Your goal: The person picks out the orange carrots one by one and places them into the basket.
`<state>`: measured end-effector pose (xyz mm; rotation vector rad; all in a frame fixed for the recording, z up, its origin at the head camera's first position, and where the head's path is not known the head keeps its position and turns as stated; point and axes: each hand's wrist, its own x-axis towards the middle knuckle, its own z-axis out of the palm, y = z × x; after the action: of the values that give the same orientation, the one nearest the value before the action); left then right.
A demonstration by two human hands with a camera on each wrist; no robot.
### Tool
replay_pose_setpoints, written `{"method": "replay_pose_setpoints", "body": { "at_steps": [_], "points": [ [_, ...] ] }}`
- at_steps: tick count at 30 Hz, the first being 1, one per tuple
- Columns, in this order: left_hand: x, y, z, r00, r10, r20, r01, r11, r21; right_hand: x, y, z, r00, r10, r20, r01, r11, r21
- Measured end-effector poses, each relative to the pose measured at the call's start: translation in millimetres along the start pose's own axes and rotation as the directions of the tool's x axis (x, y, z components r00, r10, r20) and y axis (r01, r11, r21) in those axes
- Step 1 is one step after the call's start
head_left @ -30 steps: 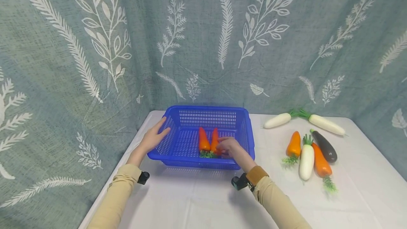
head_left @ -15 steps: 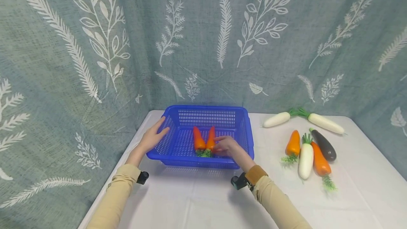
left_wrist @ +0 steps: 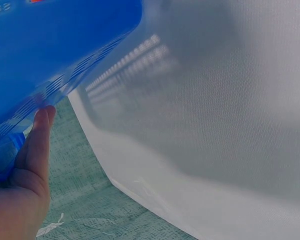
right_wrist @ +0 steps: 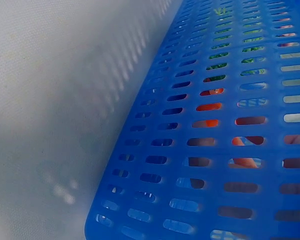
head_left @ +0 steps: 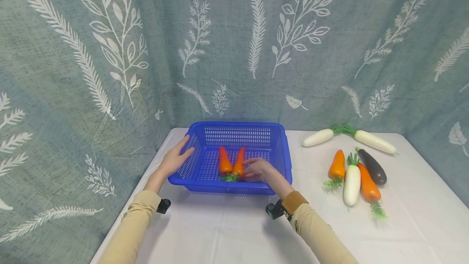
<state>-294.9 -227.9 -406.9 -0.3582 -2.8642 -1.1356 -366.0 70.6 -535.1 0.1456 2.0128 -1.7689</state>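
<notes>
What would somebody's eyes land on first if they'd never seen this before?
Probably the bright blue slotted basket, near the middle of the head view, with two orange carrots inside. The person's right fingers are next to one carrot in there, and the left fingers are at the basket's left side. Then, off to the right, the dark eggplant might stand out among white daikon radishes and more carrots.

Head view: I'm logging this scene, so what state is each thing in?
Blue basket: upright on the table.
Basket carrots: two, lying inside, leafy ends toward the camera.
Left hand: at the basket's left side, fingers extended.
Right hand: inside the basket, beside its carrots; grip unclear.
Loose carrots: two, lying on the table.
White radishes: three, lying on the table.
Eggplant: lying on the table.
Curtain: hanging.
</notes>
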Motion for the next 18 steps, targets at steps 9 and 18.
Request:
{"method": "replay_pose_setpoints", "body": {
  "at_steps": [9, 18],
  "points": [
    [0.2, -0.5, 0.0, 1.0, 0.006, 0.003, -0.006, 1.0, -0.001, -126.0, -78, 23, 0.991, 0.037, -0.132, -0.046, 0.997, -0.065],
    [0.3, -0.6, -0.1, 1.0, 0.008, 0.002, -0.008, 1.0, -0.004, -127.0, -78, 23, 0.982, 0.052, -0.181, -0.059, 0.998, -0.032]
  ]
}}
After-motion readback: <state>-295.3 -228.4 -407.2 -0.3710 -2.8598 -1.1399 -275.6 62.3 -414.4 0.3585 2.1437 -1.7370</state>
